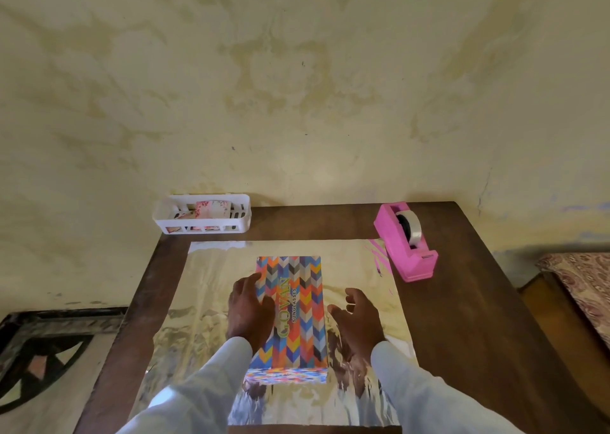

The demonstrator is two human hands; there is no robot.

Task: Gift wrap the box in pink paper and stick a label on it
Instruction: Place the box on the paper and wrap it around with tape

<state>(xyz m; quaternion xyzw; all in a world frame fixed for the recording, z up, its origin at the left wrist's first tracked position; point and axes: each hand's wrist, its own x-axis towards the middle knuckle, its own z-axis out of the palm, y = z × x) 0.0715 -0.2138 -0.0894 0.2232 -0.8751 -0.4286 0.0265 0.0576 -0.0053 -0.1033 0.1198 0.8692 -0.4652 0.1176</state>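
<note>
A long box [298, 308] with a bright chevron pattern lies lengthwise in the middle of a shiny wrapping sheet [211, 288], whose reflective side faces up; pink shows at its far right corner [379, 252]. My left hand [251, 308] rests on the box's left top edge with fingers laid flat. Just right of the box, my right hand [358, 318] hovers above the sheet, fingers relaxed and spread, holding nothing.
A pink tape dispenser [407, 243] with a clear roll stands at the back right of the brown table [462, 318]. A white slotted basket [202, 215] with patterned cards sits at the back left corner against the wall. A bed edge [577, 288] lies right.
</note>
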